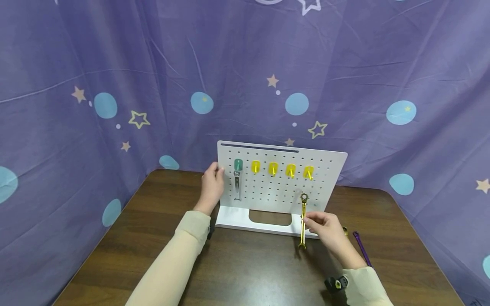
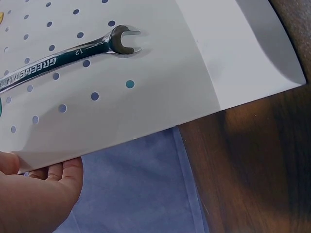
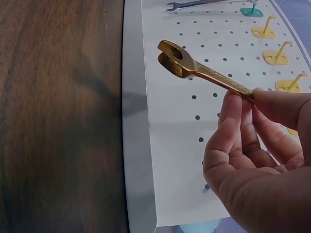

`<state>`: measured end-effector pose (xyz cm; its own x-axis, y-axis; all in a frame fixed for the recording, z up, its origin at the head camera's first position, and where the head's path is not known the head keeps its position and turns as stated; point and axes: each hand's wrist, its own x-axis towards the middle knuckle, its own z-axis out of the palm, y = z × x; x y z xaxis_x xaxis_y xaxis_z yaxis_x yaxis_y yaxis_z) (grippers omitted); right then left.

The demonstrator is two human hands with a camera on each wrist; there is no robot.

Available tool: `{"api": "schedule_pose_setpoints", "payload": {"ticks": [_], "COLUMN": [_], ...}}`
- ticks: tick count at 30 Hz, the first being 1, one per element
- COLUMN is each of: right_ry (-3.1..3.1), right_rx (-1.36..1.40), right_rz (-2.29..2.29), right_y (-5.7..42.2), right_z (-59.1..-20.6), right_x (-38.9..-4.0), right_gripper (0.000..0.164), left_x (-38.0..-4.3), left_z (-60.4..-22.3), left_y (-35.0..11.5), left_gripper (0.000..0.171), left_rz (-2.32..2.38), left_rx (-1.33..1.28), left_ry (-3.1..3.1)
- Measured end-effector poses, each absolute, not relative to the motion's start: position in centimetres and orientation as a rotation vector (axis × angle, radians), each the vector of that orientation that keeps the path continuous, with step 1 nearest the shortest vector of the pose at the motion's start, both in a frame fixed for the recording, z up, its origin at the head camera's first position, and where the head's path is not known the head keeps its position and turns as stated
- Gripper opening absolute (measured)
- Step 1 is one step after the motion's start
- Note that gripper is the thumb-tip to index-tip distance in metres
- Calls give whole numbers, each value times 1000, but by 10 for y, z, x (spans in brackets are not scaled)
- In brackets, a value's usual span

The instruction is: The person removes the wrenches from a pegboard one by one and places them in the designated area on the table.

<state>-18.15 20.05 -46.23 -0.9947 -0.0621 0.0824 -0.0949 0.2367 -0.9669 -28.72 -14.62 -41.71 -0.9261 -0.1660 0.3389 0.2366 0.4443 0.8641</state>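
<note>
My left hand (image 1: 212,186) grips the left edge of a white pegboard (image 1: 281,193), thumb on the front and fingers behind, as the left wrist view shows. In my right hand (image 1: 325,229) a gold combination wrench (image 1: 303,221) is pinched between thumb and fingertips. It is held nearly upright before the board's lower right, ring end up and open end down. A silver wrench (image 2: 73,56) hangs from the green hook (image 1: 238,164) at the board's upper left. Several yellow hooks (image 1: 273,169) run in a row to the right of it, bare of tools.
On the wooden table (image 1: 245,267), a purple wrench (image 1: 361,248) lies right of my right hand. Another gold wrench (image 1: 345,231) is mostly hidden behind that hand. The board's flat white base (image 1: 233,216) has a cut-out. A purple patterned curtain (image 1: 245,85) hangs behind.
</note>
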Motion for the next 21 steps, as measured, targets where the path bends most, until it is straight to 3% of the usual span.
{"api": "schedule_pose_setpoints", "payload": {"ticks": [21], "right_ry": [-2473], "right_rx": [65], "right_rz": [1894], "right_y": [214], "right_z": [-465], "right_x": [-177], "right_gripper": [20], "left_x": [-286], "left_z": [-416], "left_y": [-145], "left_gripper": [16], "left_rz": [-1481], "left_rx": [-51], "left_ry": [-2326]}}
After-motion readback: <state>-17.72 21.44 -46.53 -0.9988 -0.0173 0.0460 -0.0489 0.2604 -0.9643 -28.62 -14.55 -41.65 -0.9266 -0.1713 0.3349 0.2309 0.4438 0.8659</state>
